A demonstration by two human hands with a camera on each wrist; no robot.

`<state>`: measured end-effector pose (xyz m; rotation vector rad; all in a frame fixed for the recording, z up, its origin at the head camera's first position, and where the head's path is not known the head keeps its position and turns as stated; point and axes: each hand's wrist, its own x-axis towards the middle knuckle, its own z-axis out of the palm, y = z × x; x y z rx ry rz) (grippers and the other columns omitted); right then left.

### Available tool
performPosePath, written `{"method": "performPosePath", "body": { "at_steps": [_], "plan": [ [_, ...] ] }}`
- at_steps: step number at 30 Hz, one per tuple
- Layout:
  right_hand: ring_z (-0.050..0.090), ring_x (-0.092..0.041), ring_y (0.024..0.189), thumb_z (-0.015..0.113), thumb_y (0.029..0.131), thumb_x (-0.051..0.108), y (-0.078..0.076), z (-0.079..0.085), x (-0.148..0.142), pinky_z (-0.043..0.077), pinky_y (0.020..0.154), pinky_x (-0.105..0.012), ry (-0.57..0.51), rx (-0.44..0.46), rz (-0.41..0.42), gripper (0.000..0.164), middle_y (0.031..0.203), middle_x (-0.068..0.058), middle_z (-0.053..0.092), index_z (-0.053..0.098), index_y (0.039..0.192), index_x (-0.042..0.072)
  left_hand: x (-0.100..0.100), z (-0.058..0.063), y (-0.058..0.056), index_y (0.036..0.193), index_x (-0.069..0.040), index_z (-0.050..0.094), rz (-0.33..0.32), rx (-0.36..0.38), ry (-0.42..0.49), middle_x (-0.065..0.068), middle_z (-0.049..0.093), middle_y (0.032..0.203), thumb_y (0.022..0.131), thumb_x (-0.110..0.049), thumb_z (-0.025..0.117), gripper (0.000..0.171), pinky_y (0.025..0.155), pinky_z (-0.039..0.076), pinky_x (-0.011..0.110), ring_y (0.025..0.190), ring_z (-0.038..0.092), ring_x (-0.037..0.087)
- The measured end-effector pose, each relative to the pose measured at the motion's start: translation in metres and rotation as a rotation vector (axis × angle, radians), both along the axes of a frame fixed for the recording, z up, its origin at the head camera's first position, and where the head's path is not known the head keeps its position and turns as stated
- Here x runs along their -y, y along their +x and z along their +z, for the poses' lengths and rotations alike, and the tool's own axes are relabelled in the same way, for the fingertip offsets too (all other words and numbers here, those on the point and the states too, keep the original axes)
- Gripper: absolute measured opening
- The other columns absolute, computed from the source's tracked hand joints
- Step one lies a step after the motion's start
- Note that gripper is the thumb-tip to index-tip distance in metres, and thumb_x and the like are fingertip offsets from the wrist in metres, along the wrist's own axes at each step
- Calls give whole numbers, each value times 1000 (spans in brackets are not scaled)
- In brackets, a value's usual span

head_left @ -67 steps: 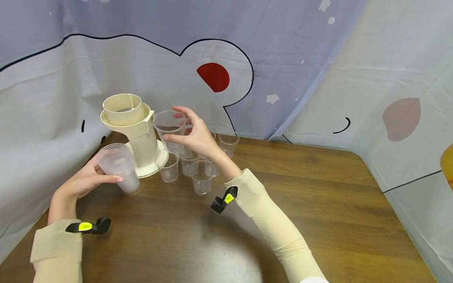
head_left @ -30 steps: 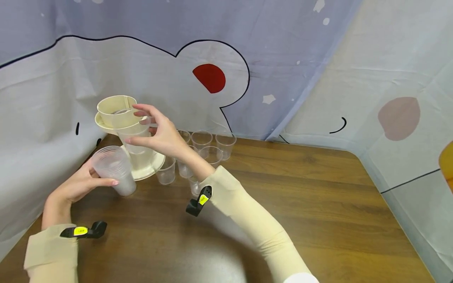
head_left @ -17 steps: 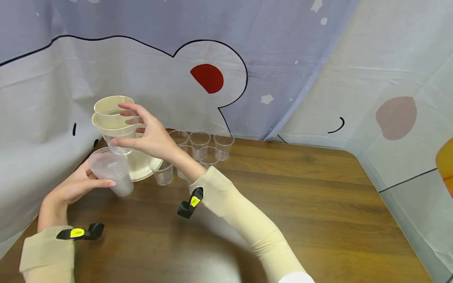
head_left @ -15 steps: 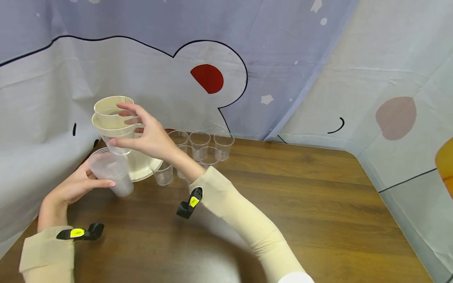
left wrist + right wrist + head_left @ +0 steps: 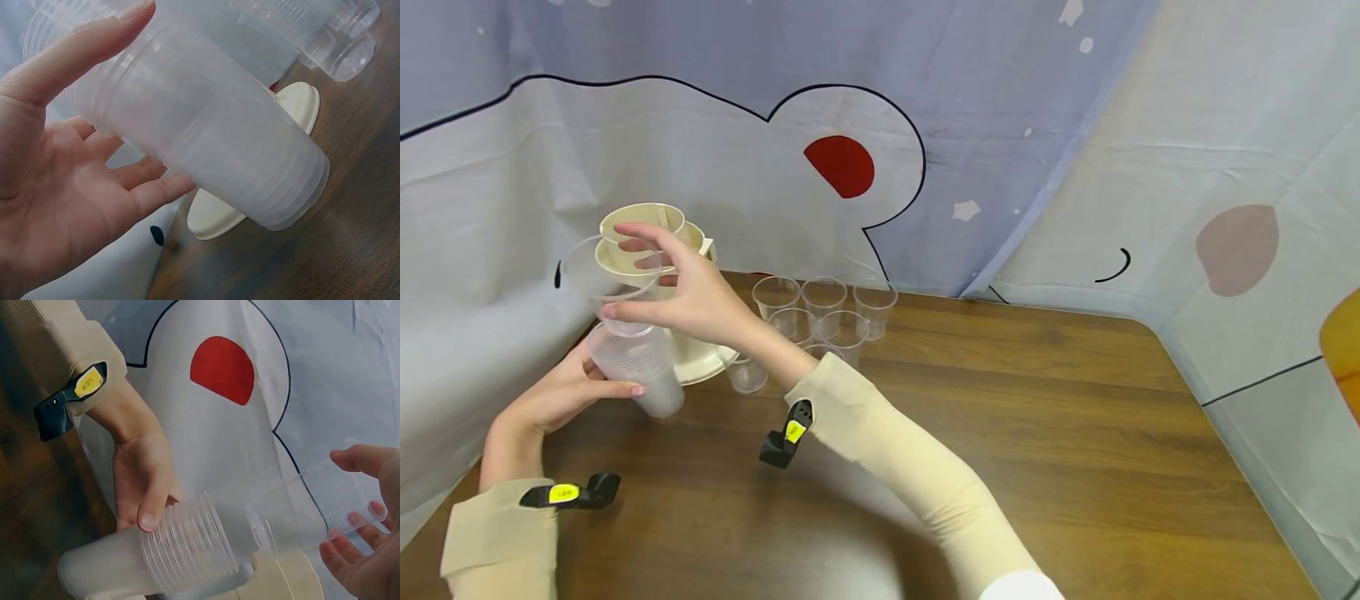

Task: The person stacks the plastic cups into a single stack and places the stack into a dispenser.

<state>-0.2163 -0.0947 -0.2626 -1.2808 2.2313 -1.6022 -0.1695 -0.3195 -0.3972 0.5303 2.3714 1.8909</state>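
My left hand (image 5: 576, 383) grips a stack of nested clear plastic cups (image 5: 651, 379), tilted over the table at the left. In the left wrist view the thumb lies across the rims of this stack (image 5: 237, 137). My right hand (image 5: 692, 292) holds one more clear plastic cup (image 5: 613, 292) by its upper part, thumb on the near side and fingers on the far side. Its base points at the stack's mouth; the right wrist view shows a small gap between this cup (image 5: 294, 515) and the stack's rims (image 5: 187, 544).
Behind both hands stands a cream plastic stand (image 5: 700, 362) with a round base and ring-shaped top, partly hidden. Several clear cups (image 5: 874, 308) stand upright in rows on the wooden table (image 5: 1037, 433). A printed curtain (image 5: 1000, 125) hangs along the back.
My right hand has carried the cup leftward from near the standing cups, past the cream stand, to above the stack. My left hand keeps its grip on the stack, nearly still.
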Motion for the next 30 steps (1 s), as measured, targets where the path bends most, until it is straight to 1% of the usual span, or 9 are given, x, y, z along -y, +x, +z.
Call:
{"method": "performPosePath", "body": {
  "at_steps": [4, 6, 8, 10, 13, 17, 25, 30],
  "plan": [
    [50, 2, 114, 79, 77, 17, 2, 1, 6, 40, 90, -8, 9, -10, 15, 78, 137, 1, 49, 37, 143, 19, 0, 0, 0, 142, -26, 27, -26, 26, 71, -13, 48, 127, 79, 18, 62, 84, 82, 47, 14, 107, 53, -3],
    [51, 0, 115, 79, 78, 17, 3, 0, 8, 40, 90, -7, 14, -15, 20, 78, 137, 1, 50, 36, 143, 18, 0, 0, 0, 139, -26, 31, -21, 30, 66, -14, 49, 126, 79, 17, 62, 80, 82, 47, 14, 107, 53, -4],
    [52, -2, 116, 79, 78, 16, 4, 0, 11, 40, 90, -7, 12, -21, 24, 78, 138, 0, 50, 36, 144, 16, 0, 1, 0, 138, -27, 32, -14, 26, 41, -15, 49, 126, 79, 16, 62, 79, 82, 46, 13, 107, 53, -4],
    [52, -1, 115, 79, 77, 16, 5, -1, 12, 41, 89, -6, 11, -26, 26, 79, 138, 0, 50, 36, 144, 16, 0, 1, 0, 138, -26, 32, -11, 22, 23, -15, 49, 126, 80, 15, 62, 78, 83, 46, 13, 108, 53, -4],
    [51, 2, 112, 79, 78, 16, 6, -4, 15, 40, 89, -6, 11, -28, 27, 78, 138, 0, 50, 36, 144, 16, 0, 2, 1, 139, -28, 29, 12, 10, -45, -16, 46, 127, 80, 12, 63, 79, 82, 46, 13, 108, 51, -4],
    [50, 6, 111, 78, 78, 17, 6, -7, 17, 40, 89, -6, 19, -32, 26, 78, 138, 2, 51, 37, 143, 17, 1, 1, 3, 138, -30, 29, 36, 18, -102, -17, 45, 126, 81, 9, 64, 78, 81, 46, 14, 107, 50, -5],
    [49, 8, 113, 78, 78, 18, 6, -11, 22, 40, 89, -6, 28, -15, 28, 78, 137, 4, 51, 37, 144, 20, 2, -1, 2, 134, -32, 33, 50, 25, -105, -19, 48, 123, 81, 10, 63, 74, 79, 46, 15, 105, 51, -4],
    [48, 8, 114, 78, 78, 18, 6, -15, 24, 40, 88, -7, 22, -10, 32, 77, 137, 3, 51, 37, 143, 19, 1, 1, 3, 132, -28, 38, 21, 29, -61, -18, 53, 122, 81, 11, 62, 68, 81, 47, 15, 104, 54, -3]
  ]
}}
